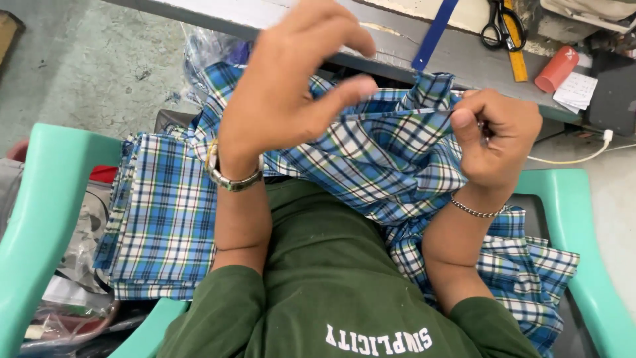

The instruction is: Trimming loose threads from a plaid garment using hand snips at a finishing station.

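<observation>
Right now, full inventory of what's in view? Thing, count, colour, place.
plaid garment: one, blue-white check, on the lap, held up between both hands
folded plaid stack: one pile, blue-white check, over the left chair arm
chair: one, mint green plastic, arms at both sides
workbench: one, grey edge, top of the view
scissors: one pair, black handles, on the workbench
ruler: one, yellow, beside the scissors
blue strip: one, lying over the bench edge
red cylinder: one, on the bench at right
white cable: one, right of the bench
left hand: raised, fingers pinched, wristwatch
right hand: gripping the cloth, chain bracelet
</observation>
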